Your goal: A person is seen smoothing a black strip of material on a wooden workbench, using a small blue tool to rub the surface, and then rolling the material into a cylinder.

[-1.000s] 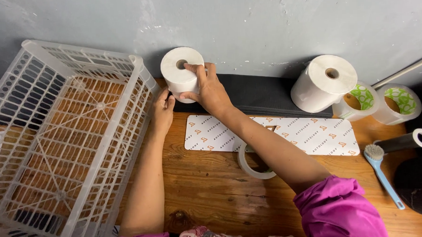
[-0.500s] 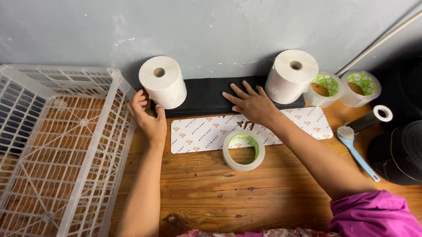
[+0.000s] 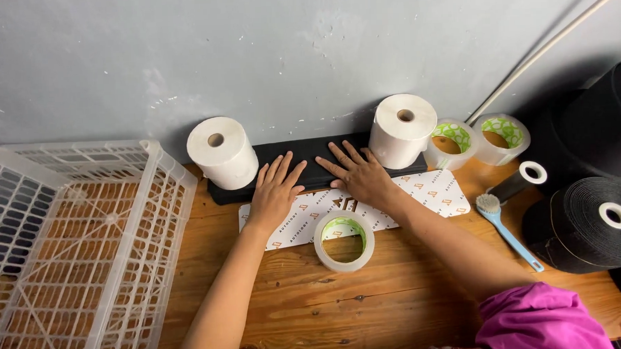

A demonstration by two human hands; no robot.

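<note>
My left hand [image 3: 274, 190] and my right hand [image 3: 357, 175] lie flat, fingers spread, side by side on a long black bar [image 3: 310, 164] that runs along the wall, and partly on a white patterned sheet [image 3: 428, 191] lying on the wooden table [image 3: 329, 311]. Neither hand holds anything. A white paper roll [image 3: 221, 151] stands just left of my left hand. A second white roll [image 3: 402, 130] stands just right of my right hand. A clear tape roll [image 3: 344, 240] lies flat on the sheet, just below both hands.
A white plastic crate [image 3: 72, 251] lies at the left. Two clear tape rolls [image 3: 476, 138] with green patterned cores stand at the back right. A blue-handled brush [image 3: 511, 231], a small white-cored roll [image 3: 531, 174] and large black rolls [image 3: 594, 219] fill the right side.
My right hand let go of the left white roll and came across to the bar. My left hand moved from beside that roll to lie flat next to it. The view shifted right.
</note>
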